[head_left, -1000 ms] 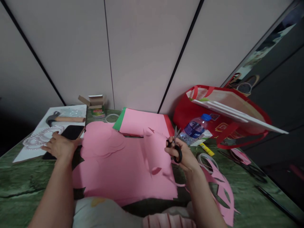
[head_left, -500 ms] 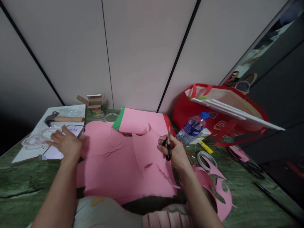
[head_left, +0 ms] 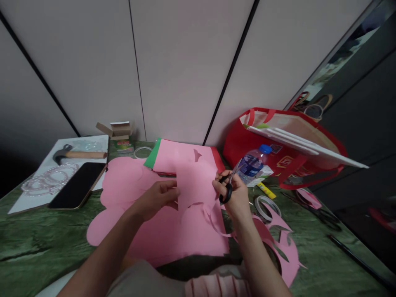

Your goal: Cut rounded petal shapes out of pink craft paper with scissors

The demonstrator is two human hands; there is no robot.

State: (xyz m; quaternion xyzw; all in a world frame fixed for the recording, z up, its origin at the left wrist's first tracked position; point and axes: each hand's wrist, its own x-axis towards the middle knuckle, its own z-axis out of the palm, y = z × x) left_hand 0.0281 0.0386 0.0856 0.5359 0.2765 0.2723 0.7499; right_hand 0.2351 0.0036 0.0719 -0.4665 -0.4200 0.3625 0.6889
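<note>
A partly cut sheet of pink paper [head_left: 198,183] is held up between my two hands. My left hand [head_left: 159,198] pinches its left edge, thumb and fingers closed on it. In my right hand [head_left: 233,192] are black-handled scissors [head_left: 228,187], their blades pointing up and away; the fingers of that hand also grip the sheet's right edge. A thin cut strip [head_left: 213,222] curls down from the sheet. Beneath lie a larger pink sheet [head_left: 185,243] and, to the left, several rounded pink cutouts [head_left: 120,177].
A dark-screened phone [head_left: 78,185], a hammer [head_left: 83,154] and beaded loops [head_left: 49,179] lie at left. On the right are a water bottle [head_left: 255,163], red bag [head_left: 238,132], tape roll [head_left: 267,208], yellow tube [head_left: 266,190] and pink offcuts [head_left: 291,255]. A small open box [head_left: 123,140] stands behind.
My left hand has left the phone and moved right to grip the paper. The phone's screen has gone dark. The sheet is raised and turned, and the scissors have tilted to the right.
</note>
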